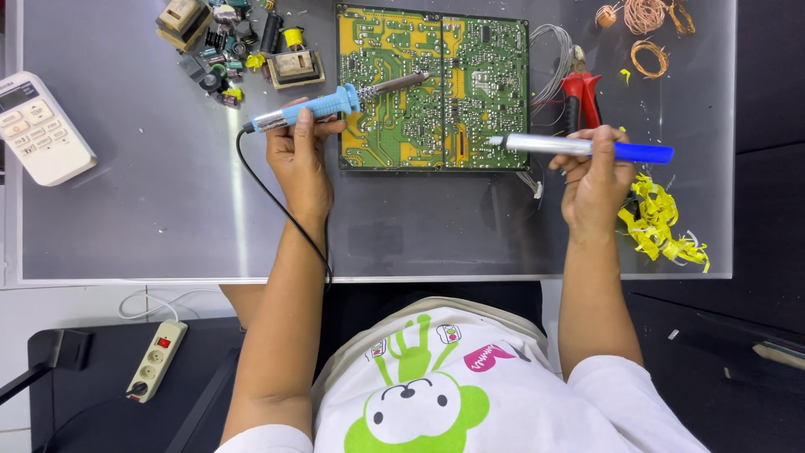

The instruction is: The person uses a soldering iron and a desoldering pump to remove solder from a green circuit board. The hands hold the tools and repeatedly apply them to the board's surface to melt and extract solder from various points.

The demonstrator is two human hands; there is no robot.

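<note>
My left hand [299, 155] grips the blue handle of a soldering iron [335, 102], whose metal tip rests over the upper middle of a green and yellow circuit board [432, 88]. My right hand [595, 176] holds a silver and blue desoldering pump [579, 148] level, its nozzle pointing left at the board's lower right edge. The iron's black cord [281, 205] trails along my left forearm toward the table's front edge.
A pile of loose electronic parts [231, 46] lies at the back left. A white remote control [38, 126] sits at the far left. Red-handled pliers [579, 92], copper wire coils [646, 21] and yellow scraps [662, 222] lie at the right. A power strip [157, 359] rests below the table.
</note>
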